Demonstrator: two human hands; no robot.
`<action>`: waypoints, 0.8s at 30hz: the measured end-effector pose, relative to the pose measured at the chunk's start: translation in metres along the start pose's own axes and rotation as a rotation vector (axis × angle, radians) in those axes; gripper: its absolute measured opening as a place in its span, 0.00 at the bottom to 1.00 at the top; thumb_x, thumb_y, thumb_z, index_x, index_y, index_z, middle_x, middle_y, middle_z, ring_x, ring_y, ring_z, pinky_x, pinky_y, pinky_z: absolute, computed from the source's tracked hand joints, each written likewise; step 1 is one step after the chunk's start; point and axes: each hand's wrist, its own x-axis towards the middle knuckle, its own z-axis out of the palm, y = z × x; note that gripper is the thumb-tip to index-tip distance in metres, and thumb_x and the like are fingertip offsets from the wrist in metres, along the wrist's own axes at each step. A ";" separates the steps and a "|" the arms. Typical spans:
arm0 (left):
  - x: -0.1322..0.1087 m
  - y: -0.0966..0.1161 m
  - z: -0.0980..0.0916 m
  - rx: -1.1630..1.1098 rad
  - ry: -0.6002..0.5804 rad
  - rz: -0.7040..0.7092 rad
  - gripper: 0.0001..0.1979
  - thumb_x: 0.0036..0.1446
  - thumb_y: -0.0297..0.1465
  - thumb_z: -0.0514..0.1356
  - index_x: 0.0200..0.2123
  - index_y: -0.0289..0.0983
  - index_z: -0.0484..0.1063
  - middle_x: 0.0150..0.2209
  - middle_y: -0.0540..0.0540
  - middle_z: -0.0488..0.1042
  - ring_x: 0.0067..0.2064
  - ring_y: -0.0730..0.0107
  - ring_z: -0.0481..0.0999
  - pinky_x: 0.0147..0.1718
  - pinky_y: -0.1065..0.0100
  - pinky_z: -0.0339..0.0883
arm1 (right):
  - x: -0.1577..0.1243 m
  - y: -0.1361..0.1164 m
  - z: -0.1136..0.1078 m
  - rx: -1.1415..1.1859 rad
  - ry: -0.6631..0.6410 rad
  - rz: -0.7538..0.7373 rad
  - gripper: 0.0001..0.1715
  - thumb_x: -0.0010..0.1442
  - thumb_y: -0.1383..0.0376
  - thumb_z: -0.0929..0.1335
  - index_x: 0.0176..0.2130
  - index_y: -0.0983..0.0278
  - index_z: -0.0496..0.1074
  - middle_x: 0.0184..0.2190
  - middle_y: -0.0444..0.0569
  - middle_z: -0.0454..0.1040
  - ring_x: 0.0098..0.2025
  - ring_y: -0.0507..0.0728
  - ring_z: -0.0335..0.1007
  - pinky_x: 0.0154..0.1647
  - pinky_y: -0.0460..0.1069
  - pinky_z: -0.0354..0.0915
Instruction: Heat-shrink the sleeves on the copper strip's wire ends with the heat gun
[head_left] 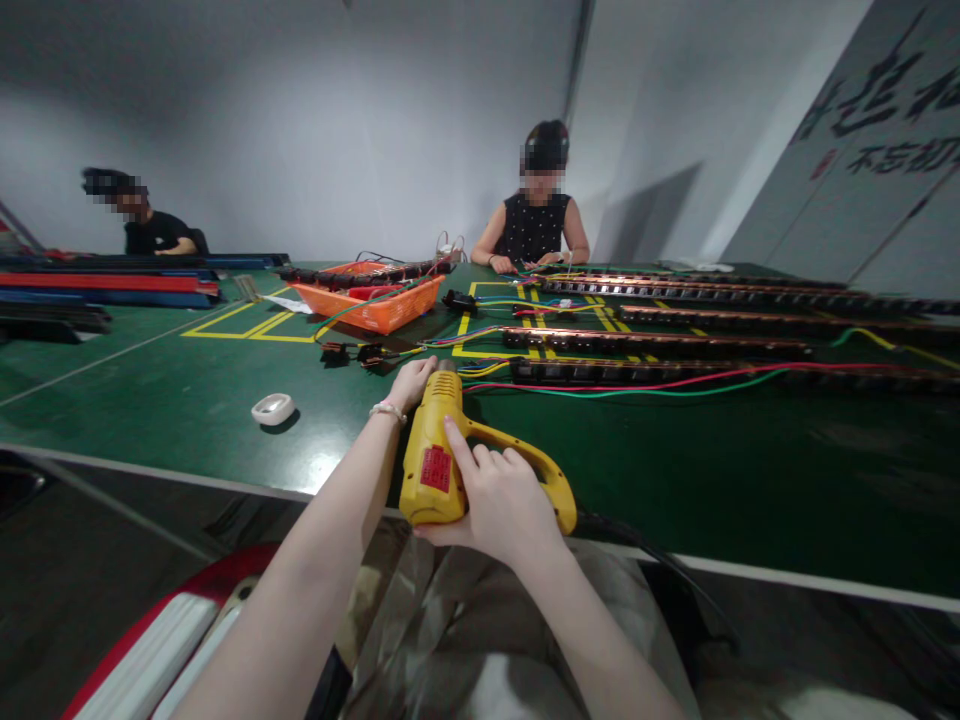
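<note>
My right hand [495, 500] grips the handle of a yellow heat gun [439, 450] with a red label, held just over the near edge of the green table [187, 400]. Its nozzle points away from me toward a bundle of coloured wires [480, 368]. My left hand [411, 382], with a bracelet on the wrist, reaches past the gun's left side and is closed on something at the wires in front of the nozzle; what it pinches is hidden. Black connectors [352, 353] lie just left of that hand.
A white tape roll [272, 408] lies on the table at left. An orange tray [371, 300] holds wires and parts behind it. Long dark rails [675, 345] with red and green wires run to the right. Two other people sit at the far side.
</note>
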 end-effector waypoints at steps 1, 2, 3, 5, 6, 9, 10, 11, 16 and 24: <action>0.001 0.000 0.000 -0.036 -0.004 -0.027 0.21 0.53 0.47 0.51 0.18 0.37 0.60 0.18 0.52 0.59 0.25 0.73 0.57 0.27 0.70 0.49 | 0.000 -0.001 0.000 0.014 0.000 -0.016 0.67 0.47 0.31 0.60 0.67 0.73 0.45 0.36 0.56 0.71 0.36 0.62 0.68 0.41 0.56 0.59; 0.001 0.000 0.000 -0.079 -0.010 -0.054 0.21 0.52 0.47 0.52 0.18 0.37 0.59 0.18 0.53 0.58 0.25 0.74 0.56 0.26 0.70 0.49 | -0.001 -0.001 0.001 0.026 0.003 -0.029 0.67 0.46 0.31 0.60 0.67 0.73 0.45 0.35 0.56 0.72 0.36 0.62 0.68 0.41 0.56 0.59; 0.002 0.000 0.000 -0.125 -0.016 -0.077 0.21 0.52 0.48 0.52 0.18 0.37 0.58 0.18 0.53 0.57 0.24 0.74 0.55 0.26 0.70 0.49 | -0.001 -0.001 0.001 0.034 0.008 -0.039 0.67 0.46 0.30 0.60 0.67 0.73 0.45 0.35 0.55 0.72 0.36 0.62 0.68 0.41 0.56 0.59; 0.002 -0.001 0.000 -0.207 -0.027 -0.105 0.21 0.50 0.49 0.54 0.19 0.37 0.58 0.18 0.53 0.57 0.24 0.75 0.54 0.25 0.70 0.49 | -0.003 -0.001 0.001 0.039 0.021 -0.045 0.68 0.46 0.30 0.59 0.67 0.73 0.46 0.35 0.55 0.72 0.36 0.62 0.68 0.41 0.56 0.59; 0.002 -0.002 0.001 -0.235 -0.032 -0.113 0.21 0.49 0.49 0.54 0.19 0.37 0.59 0.18 0.53 0.57 0.23 0.76 0.54 0.25 0.70 0.49 | -0.003 0.000 0.002 0.038 0.024 -0.046 0.68 0.45 0.29 0.59 0.67 0.73 0.46 0.35 0.55 0.72 0.35 0.62 0.68 0.41 0.56 0.59; 0.001 -0.003 0.001 -0.264 -0.033 -0.142 0.22 0.47 0.49 0.56 0.19 0.37 0.59 0.18 0.54 0.57 0.23 0.77 0.54 0.24 0.70 0.49 | -0.003 0.001 0.002 0.045 0.022 -0.052 0.69 0.45 0.28 0.58 0.67 0.73 0.46 0.35 0.55 0.72 0.35 0.62 0.69 0.41 0.56 0.59; 0.001 -0.002 0.000 -0.266 -0.034 -0.156 0.22 0.47 0.49 0.57 0.18 0.37 0.59 0.18 0.54 0.57 0.23 0.77 0.55 0.24 0.70 0.49 | -0.004 0.002 0.003 0.052 0.023 -0.056 0.68 0.45 0.29 0.58 0.67 0.73 0.46 0.35 0.55 0.72 0.36 0.62 0.69 0.41 0.56 0.59; 0.001 -0.002 0.000 -0.269 -0.035 -0.169 0.22 0.47 0.49 0.57 0.18 0.37 0.59 0.18 0.54 0.58 0.23 0.77 0.55 0.24 0.70 0.50 | -0.004 0.003 0.003 0.060 0.023 -0.060 0.68 0.46 0.29 0.57 0.67 0.73 0.46 0.36 0.56 0.73 0.36 0.62 0.69 0.42 0.56 0.59; 0.001 0.002 0.000 -0.210 -0.044 -0.180 0.20 0.49 0.46 0.56 0.20 0.35 0.64 0.18 0.52 0.62 0.23 0.75 0.59 0.25 0.69 0.52 | -0.008 0.013 -0.001 0.096 0.009 -0.081 0.68 0.45 0.30 0.59 0.67 0.72 0.47 0.37 0.56 0.74 0.37 0.63 0.70 0.42 0.56 0.59; -0.005 0.007 0.003 -0.096 -0.025 -0.062 0.20 0.54 0.43 0.51 0.16 0.37 0.59 0.15 0.53 0.59 0.21 0.75 0.59 0.25 0.70 0.53 | -0.021 0.045 -0.011 0.148 -0.006 -0.057 0.68 0.43 0.33 0.66 0.67 0.69 0.45 0.40 0.56 0.76 0.41 0.64 0.72 0.46 0.57 0.61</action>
